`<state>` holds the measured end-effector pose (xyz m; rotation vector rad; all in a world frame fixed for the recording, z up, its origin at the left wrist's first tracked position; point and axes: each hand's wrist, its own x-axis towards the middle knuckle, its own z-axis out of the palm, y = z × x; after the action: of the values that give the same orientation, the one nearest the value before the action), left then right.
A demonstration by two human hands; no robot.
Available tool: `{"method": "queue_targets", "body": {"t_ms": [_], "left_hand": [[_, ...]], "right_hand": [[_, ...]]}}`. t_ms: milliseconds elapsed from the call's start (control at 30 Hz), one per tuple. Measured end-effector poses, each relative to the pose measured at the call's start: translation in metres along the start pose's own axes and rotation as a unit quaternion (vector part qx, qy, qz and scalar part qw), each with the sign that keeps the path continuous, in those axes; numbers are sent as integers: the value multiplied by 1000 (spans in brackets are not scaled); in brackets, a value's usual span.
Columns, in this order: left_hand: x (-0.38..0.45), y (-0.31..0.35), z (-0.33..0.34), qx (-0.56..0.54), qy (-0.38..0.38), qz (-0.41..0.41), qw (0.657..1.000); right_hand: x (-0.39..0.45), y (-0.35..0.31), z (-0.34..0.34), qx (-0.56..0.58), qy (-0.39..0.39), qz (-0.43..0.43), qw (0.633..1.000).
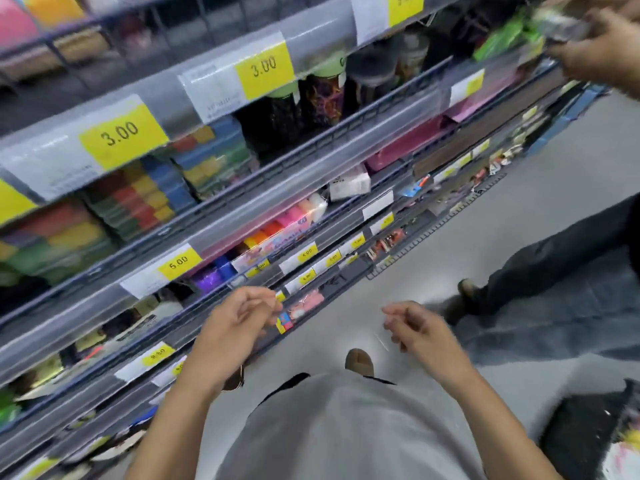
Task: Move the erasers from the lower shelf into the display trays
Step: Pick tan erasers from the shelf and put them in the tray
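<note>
My left hand (pixel 239 320) hovers in front of the lower shelves, fingers loosely curled and apart, with nothing visible in it. Just past its fingertips, small packets lie on a low shelf: a red, blue and yellow packet (pixel 284 322) and a pink pack (pixel 308 303); blur hides whether they are erasers. My right hand (pixel 415 329) floats over the grey floor to the right, fingers half curled and holding nothing. Tiered display shelves (pixel 214 216) with clear fronts and yellow price tags rise on the left.
Another person stands at the right: a dark-trousered leg (pixel 561 251) and shoe (pixel 467 289) on the floor, and a hand (pixel 595 53) at the top right holding a packet. A dark bag or basket (pixel 588 431) sits at the bottom right. My own foot (pixel 360 362) shows below.
</note>
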<state>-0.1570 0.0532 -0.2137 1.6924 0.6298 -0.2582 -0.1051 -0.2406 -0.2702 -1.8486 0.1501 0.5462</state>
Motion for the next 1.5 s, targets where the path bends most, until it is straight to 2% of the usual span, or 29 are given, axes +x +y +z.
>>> {"method": "queue_targets", "body": {"t_ms": [133,233,367,500,633,733,800,867,1000,1167,1267,1367,1500], "left_hand": [[-19,61,2,-20,81,134,987],[-36,116,-2,4,143,249,958],[-49,187,-9,38,223,393,891],[-40,245,-18,155,278,481,817],[-17,282,-23,327,321,457,762],[-6,293,-20,399,291,388,778],[0,292,-17,436,285,354,777],[5,289,-14,475,301,342,753],[9,287,-12,509,313,347,723],[8,290,-13,510,306,331,733],[10,292,-14,466,302,327,765],[13,298,-16,368,286,322,824],[18,316,-12,272,279,321,863]], "right_hand": [[40,-73,-19,-42,-69,-118,990],[55,-133,-28,-51,-101,-203,973],[61,-214,-43,-63,-124,-308,941],[64,-291,-58,-89,-84,-425,897],[76,-361,-73,-131,-23,-515,847],[95,-406,-77,-247,7,-539,805],[112,-431,-76,-359,2,-516,778],[129,-449,-71,-448,-31,-478,755],[156,-469,-58,-558,-83,-418,712],[169,-476,-47,-584,-114,-388,703],[165,-473,-45,-548,-115,-401,725],[145,-459,-45,-394,-105,-473,781],[109,-434,-41,-215,-124,-557,792]]}}
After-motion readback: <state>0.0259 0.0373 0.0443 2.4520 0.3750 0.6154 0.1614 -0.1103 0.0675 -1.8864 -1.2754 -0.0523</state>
